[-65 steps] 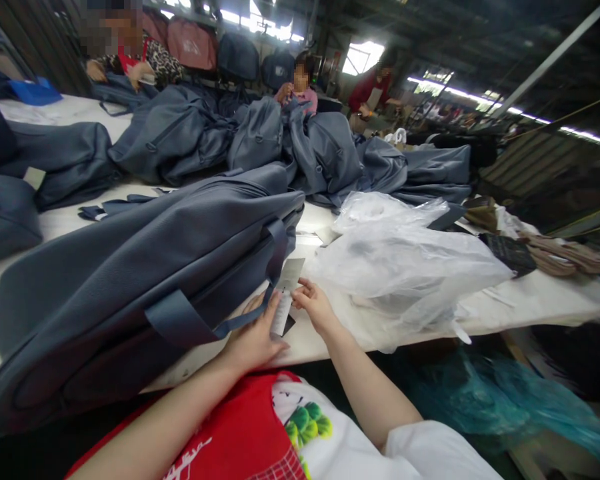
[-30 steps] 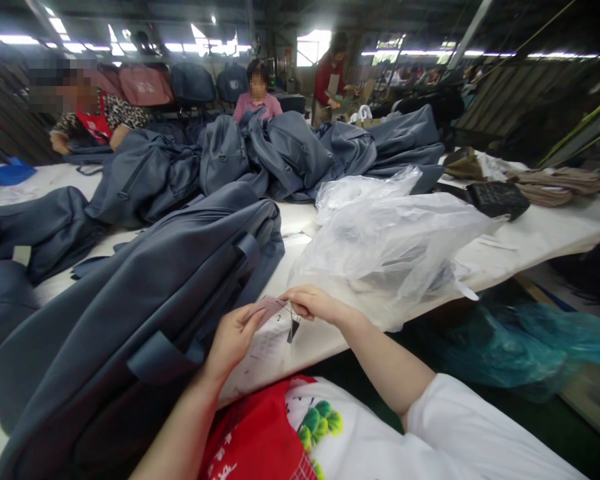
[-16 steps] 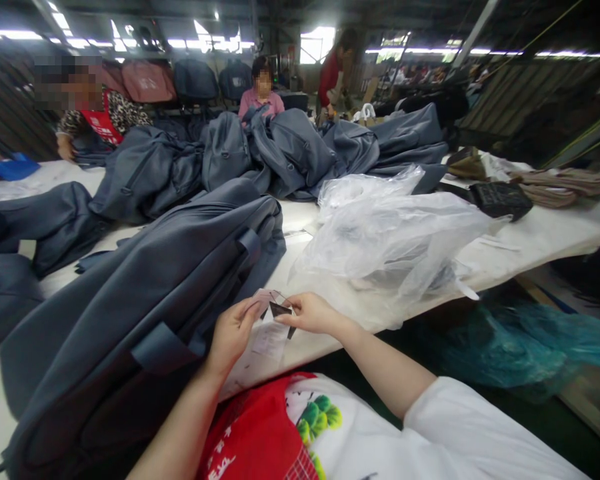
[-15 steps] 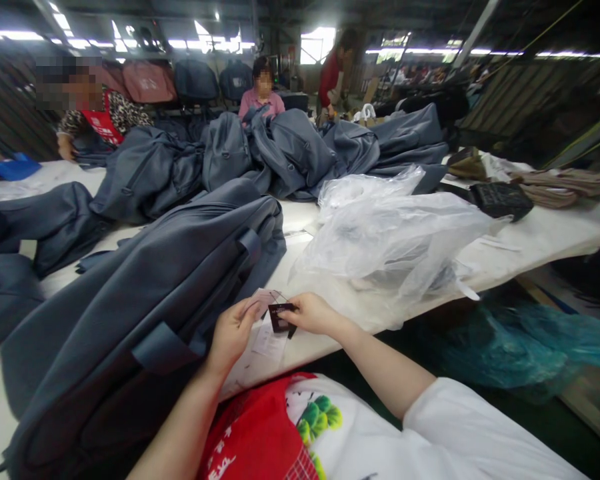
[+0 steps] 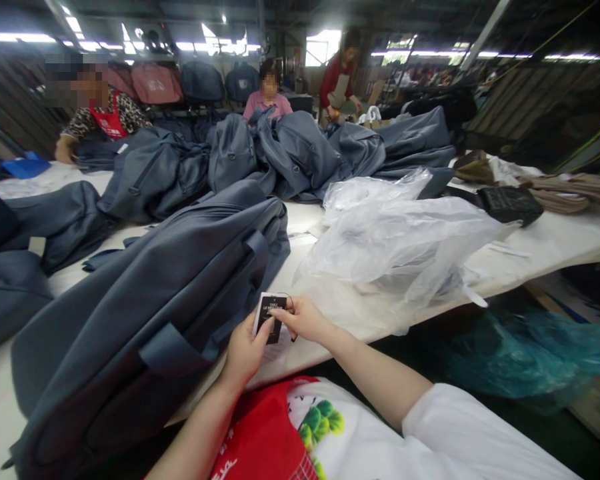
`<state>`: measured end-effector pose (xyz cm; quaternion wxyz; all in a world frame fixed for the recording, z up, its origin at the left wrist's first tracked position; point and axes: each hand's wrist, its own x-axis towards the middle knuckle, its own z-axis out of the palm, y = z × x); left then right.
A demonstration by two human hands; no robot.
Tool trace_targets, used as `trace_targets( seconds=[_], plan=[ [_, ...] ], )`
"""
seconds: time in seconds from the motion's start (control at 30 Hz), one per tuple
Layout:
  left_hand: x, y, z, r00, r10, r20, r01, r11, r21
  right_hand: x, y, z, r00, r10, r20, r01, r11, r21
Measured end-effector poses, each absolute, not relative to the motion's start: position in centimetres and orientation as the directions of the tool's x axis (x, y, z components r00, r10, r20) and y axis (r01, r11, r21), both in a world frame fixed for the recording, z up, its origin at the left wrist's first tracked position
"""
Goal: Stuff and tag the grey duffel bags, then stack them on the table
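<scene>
Black and white hang tags [image 5: 271, 321], stacked together, are pinched in my left hand [image 5: 246, 350], its thumb across their front. My right hand [image 5: 305, 319] is closed at the tags' right edge, its fingers on them and on a thin dark string loop. White lettering shows on the black tag. Just left of my hands a large dark blue-grey bag [image 5: 145, 293] lies on its side on the white table [image 5: 300, 217], with a wide strap [image 5: 173, 350] along it.
More blue-grey bags [image 5: 300, 150] are heaped across the table's far side. Clear plastic bags [image 5: 390, 233] lie to the right, near a black item [image 5: 510, 203] and brown folded pieces [image 5: 575, 190]. Three people are beyond the table. Teal plastic [image 5: 525, 353] sits below its right edge.
The black tag has moved left onto the pale ones, now held together in my left hand. My right hand stays beside them. The person in red at the back has turned and shows more fully.
</scene>
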<state>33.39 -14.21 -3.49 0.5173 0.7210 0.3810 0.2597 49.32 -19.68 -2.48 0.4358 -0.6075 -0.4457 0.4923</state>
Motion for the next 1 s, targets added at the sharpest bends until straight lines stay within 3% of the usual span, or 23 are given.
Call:
trace_targets(
  seconds=[0.17, 0.4, 0.53, 0.6, 0.7, 0.77, 0.9, 1.0],
  plan=[
    [31.3, -14.2, -4.3, 0.569, 0.820, -0.059, 0.238, -0.095, 0.967, 52.0, -20.2, -1.5, 0.083, 0.984, -0.155, 0.231, -0.170, -0.958],
    [29.9, -15.5, -4.3, 0.674, 0.717, -0.176, 0.235, 0.017, 0.972, 52.0, -19.1, -2.2, 0.288, 0.947, -0.143, -0.033, -0.139, -0.990],
    [29.9, -16.0, -4.3, 0.683, 0.682, -0.263, 0.251, 0.120, 0.961, 49.1, -19.5, -2.5, 0.122, 0.992, -0.003, 0.228, -0.031, -0.973],
    [29.9, -16.2, -3.9, 0.644, 0.738, -0.199, 0.304, -0.008, 0.953, 47.7, -20.0, -2.5, 0.045, 0.998, 0.048, 0.413, 0.025, -0.911],
    [30.2, -17.0, -2.7, 0.487, 0.873, 0.034, 0.445, -0.282, 0.850, 45.4, -20.7, -3.0, 0.015, 0.996, 0.093, 0.567, 0.068, -0.821],
    [30.6, -17.5, -2.0, 0.408, 0.904, 0.128, 0.521, -0.346, 0.780, 44.0, -20.8, -3.6, 0.017, 0.994, 0.106, 0.529, 0.081, -0.844],
    [30.0, -17.4, -1.1, 0.346, 0.933, 0.094, 0.635, -0.307, 0.709, 42.4, -20.6, -3.5, -0.099, 0.994, 0.043, 0.346, 0.075, -0.935],
    [26.7, -17.0, 0.3, 0.366, 0.927, 0.076, 0.666, -0.318, 0.675, 42.9, -20.4, -2.2, -0.244, 0.970, -0.022, 0.355, 0.068, -0.933]
  ],
)
